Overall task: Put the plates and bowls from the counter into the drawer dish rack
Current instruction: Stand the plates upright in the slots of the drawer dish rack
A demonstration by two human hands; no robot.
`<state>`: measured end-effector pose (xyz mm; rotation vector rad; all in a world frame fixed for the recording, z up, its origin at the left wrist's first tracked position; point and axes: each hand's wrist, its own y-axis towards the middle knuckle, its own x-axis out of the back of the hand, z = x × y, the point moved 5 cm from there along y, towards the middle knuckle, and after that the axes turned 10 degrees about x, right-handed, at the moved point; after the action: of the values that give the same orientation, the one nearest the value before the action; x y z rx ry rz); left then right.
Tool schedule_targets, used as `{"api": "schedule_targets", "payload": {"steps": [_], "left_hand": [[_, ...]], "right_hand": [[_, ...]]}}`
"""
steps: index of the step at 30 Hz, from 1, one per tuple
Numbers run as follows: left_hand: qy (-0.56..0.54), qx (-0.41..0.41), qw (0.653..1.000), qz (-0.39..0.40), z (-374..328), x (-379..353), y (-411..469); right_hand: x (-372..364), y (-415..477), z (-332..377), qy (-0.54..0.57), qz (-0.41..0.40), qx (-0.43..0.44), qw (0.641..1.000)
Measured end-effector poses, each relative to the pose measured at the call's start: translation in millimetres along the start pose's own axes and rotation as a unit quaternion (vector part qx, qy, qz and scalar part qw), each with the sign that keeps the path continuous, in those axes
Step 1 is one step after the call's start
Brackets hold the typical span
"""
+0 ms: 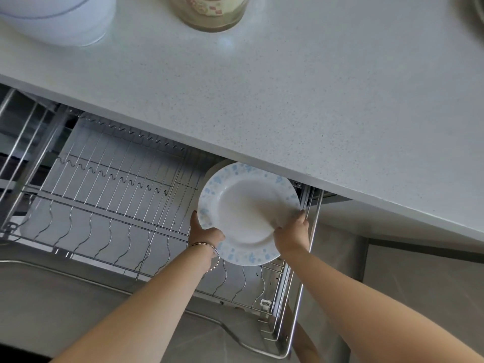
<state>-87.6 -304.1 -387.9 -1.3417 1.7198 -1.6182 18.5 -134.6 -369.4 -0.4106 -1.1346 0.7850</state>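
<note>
As your left hand and right hand both grip the plate by its rim above the right end of the drawer rack, it isn't slotted yet. Most slots hold nothing, and what waits on the desk is out of view.

1. Left hand gripped the left edge of a white plate with a blue-patterned rim; right hand gripped its right edge.
2. The plate stood tilted, face toward the camera, over the right end of the wire rack in the open drawer, top edge just under the counter lip.
3. The edge of a second plate showed just behind it.
4. Bracelet on left wrist.
5. Jar and white container stood at the counter's far side.
</note>
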Motion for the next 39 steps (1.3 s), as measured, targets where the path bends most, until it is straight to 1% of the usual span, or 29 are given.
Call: {"api": "schedule_targets", "payload": {"steps": [2, 4, 6, 8, 9, 11, 12, 14, 16, 20, 24, 26, 28, 32, 34, 36, 37, 39], "left_hand": [[0.077, -0.04, 0.996, 0.008, 1.4, 5.7, -6.4], [0.199, -0.09, 0.976, -0.011, 1.8, 14.3, -15.8], [0.334, -0.121, 0.934, -0.035, -1.1, 22.9, -29.4], [0.436, -0.145, 0.888, -0.028, -7.9, 28.7, -50.0], [0.463, -0.156, 0.873, -0.016, -13.4, 29.6, -63.8], [0.479, -0.191, 0.857, 0.003, -29.9, 27.3, -98.6], [0.477, -0.217, 0.852, 0.006, -41.5, 23.9, -118.2], [0.451, -0.262, 0.853, 0.011, -66.9, 12.2, -156.7], [0.418, -0.294, 0.859, 0.02, -92.9, -5.8, -191.1], [0.361, -0.337, 0.869, 0.027, -145.1, -57.2, -255.4], [0.328, -0.349, 0.877, 0.049, -185.1, -126.0, -300.0], [0.315, -0.338, 0.885, 0.056, -202.6, -163.2, -309.1], [0.29, -0.315, 0.901, 0.068, -218.6, -201.0, -312.5], [0.192, -0.261, 0.943, 0.08, -251.1, -271.4, -312.1], [0.138, -0.257, 0.954, 0.071, -267.5, -298.9, -307.3], [0.1, -0.242, 0.962, 0.073, -281.3, -319.1, -302.7], [0.07, -0.22, 0.969, 0.084, -289.8, -336.0, -296.8], [-0.011, -0.152, 0.978, 0.142, -300.5, -353.6, -290.9]], "right_hand": [[1.0, -5.0, 0.0, -0.044, 0.034, 0.009, 0.998], [4.3, -14.7, 2.7, -0.112, 0.08, 0.027, 0.99], [14.2, -29.2, 10.7, -0.166, 0.125, 0.072, 0.976], [33.8, -46.5, 23.4, -0.206, 0.156, 0.132, 0.957], [47.2, -54.9, 29.5, -0.22, 0.169, 0.155, 0.948], [78.7, -72.5, 40.2, -0.228, 0.205, 0.187, 0.933], [96.6, -81.1, 46.6, -0.233, 0.221, 0.203, 0.925], [138.2, -95.6, 60.6, -0.257, 0.236, 0.234, 0.907], [186.2, -101.2, 73.7, -0.272, 0.219, 0.257, 0.901], [287.3, -83.7, 81.6, -0.26, 0.152, 0.258, 0.918], [378.6, -33.9, 74.3, -0.227, 0.064, 0.253, 0.938], [418.8, 2.1, 67.3, -0.204, 0.024, 0.246, 0.947], [452.8, 40.8, 59.5, -0.194, -0.006, 0.239, 0.952], [509.9, 115.1, 46.3, -0.186, -0.073, 0.218, 0.955], [535.9, 148.5, 45.1, -0.198, -0.107, 0.206, 0.952], [554.5, 171.6, 46.9, -0.182, -0.137, 0.204, 0.952], [565.2, 191.4, 46.8, -0.161, -0.141, 0.199, 0.956], [576.0, 212.9, 49.9, -0.113, -0.137, 0.193, 0.965]]}}
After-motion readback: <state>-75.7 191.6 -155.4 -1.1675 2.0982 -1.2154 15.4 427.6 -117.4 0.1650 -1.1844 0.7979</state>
